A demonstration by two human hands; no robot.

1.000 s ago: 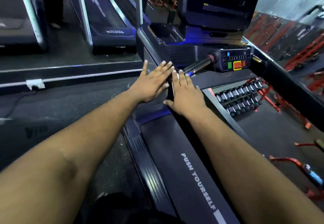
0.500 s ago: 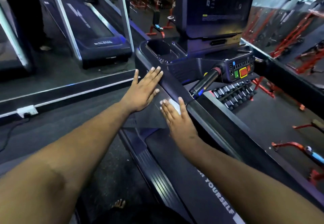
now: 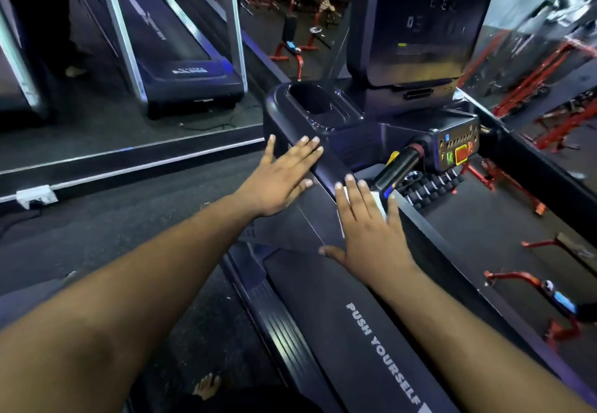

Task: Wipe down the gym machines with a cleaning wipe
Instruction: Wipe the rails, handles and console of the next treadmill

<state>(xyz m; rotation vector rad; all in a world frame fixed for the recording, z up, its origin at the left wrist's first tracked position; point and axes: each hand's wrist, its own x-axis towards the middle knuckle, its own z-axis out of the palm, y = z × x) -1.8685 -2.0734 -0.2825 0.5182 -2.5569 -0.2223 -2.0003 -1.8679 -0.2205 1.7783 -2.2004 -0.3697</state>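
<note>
On the dark side arm (image 3: 326, 170) of the treadmill (image 3: 323, 315), both hands lie flat, palms down. Left hand (image 3: 277, 183): fingers (image 3: 307, 147) straight and spread, tips on the rounded upper edge of the arm just below the cup holder (image 3: 311, 102); holds nothing. Right hand (image 3: 368, 231): fingers straight, pressing a white cleaning wipe (image 3: 378, 201) against the arm's surface; only the wipe's edges show, beside the index finger and between the outer fingers, the rest hidden under the palm. Hands sit near each other, not touching. Just right of the right fingertips, a black handlebar (image 3: 399, 167) with a red collar runs up to a control panel (image 3: 457, 147) bearing green and red buttons. Console screen (image 3: 416, 15) stands upright behind it, dark. Belt below the forearms reads "PUSH YOURSELF" (image 3: 382, 353). Dumbbell rack (image 3: 429, 186) shows beyond the handlebar; a second treadmill (image 3: 174, 54) stands at upper left. Bare toes (image 3: 206, 386) visible at bottom edge.
</note>
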